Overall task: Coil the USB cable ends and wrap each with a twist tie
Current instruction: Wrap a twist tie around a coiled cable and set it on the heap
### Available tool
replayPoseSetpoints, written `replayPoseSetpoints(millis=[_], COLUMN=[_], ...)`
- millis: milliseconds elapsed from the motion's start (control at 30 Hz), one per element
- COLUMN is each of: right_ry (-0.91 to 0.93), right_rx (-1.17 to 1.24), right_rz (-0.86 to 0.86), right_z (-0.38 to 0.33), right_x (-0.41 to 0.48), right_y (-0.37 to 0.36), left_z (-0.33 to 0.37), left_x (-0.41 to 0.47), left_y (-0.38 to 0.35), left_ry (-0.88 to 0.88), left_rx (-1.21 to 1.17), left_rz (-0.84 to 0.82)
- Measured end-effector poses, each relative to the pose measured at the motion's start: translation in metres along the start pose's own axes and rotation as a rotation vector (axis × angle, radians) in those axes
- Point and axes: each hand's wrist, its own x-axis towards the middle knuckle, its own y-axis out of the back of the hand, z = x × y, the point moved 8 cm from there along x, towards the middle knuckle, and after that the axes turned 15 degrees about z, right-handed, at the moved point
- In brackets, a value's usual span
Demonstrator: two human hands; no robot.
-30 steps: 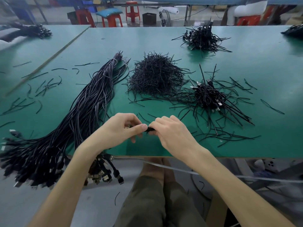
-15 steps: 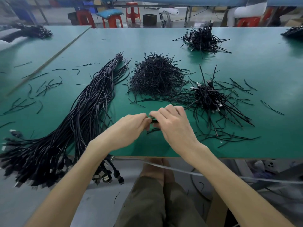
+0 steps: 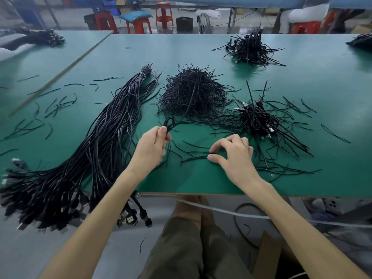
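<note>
My left hand [image 3: 152,144] grips a coiled black USB cable [image 3: 168,122]; its loop sticks up above my fist and its free length runs back over the twist-tie heap. My right hand [image 3: 233,156] is lowered to the green table [image 3: 201,182], thumb and forefinger closing on a loose black twist tie [image 3: 194,158] lying there. A mound of black twist ties [image 3: 193,93] sits just beyond my hands. A pile of finished coiled cables [image 3: 258,119] with USB plugs lies to the right.
A long thick bundle of uncoiled black cables [image 3: 96,146] runs diagonally on the left and hangs over the front edge. Another coiled pile [image 3: 250,49] sits far back. Stray ties [image 3: 50,109] litter the left side. Red stools [image 3: 138,25] stand behind the table.
My hands have separated. The left lifted up and back with the coiled cable, while the right dropped to the table surface onto a loose tie.
</note>
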Motion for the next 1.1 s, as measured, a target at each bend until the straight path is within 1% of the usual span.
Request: replayPoseSetpoints(millis=[100, 233, 400, 500, 567, 633, 700, 833, 1100], right_ry=[0.034, 0.075, 0.048, -0.023, -0.137, -0.269, -0.330, -0.323, -0.331], right_rx=[-0.033, -0.094, -0.058, 0.047, 0.230, 0.442, 0.542, 0.583, 0.606], right_rz=[-0.010, -0.017, 0.051, 0.097, 0.097, 0.057, 0.023, -0.032, -0.023], right_z=[-0.005, -0.008, -0.006, -0.007, -0.007, -0.012, -0.023, -0.043, -0.042], right_x=[0.005, 0.006, 0.006, 0.008, 0.008, 0.005, 0.000, -0.008, -0.010], right_y=[-0.002, -0.006, 0.001, 0.010, 0.014, 0.010, 0.003, -0.013, -0.010], left_z=[-0.001, -0.004, -0.004, -0.002, 0.000, 0.003, 0.006, 0.014, 0.017], left_x=[-0.002, -0.006, -0.010, -0.010, -0.011, -0.014, -0.018, -0.026, -0.030], left_y=[-0.004, -0.006, -0.007, -0.009, -0.013, -0.020, -0.030, -0.042, -0.039], left_ry=[0.052, 0.067, 0.068, 0.094, 0.121, 0.142, 0.144, 0.122, 0.117], left_rx=[-0.089, -0.107, -0.119, -0.144, -0.156, -0.147, -0.123, -0.126, -0.105], left_rz=[0.007, 0.006, 0.005, -0.002, -0.018, -0.046, -0.074, -0.108, -0.127])
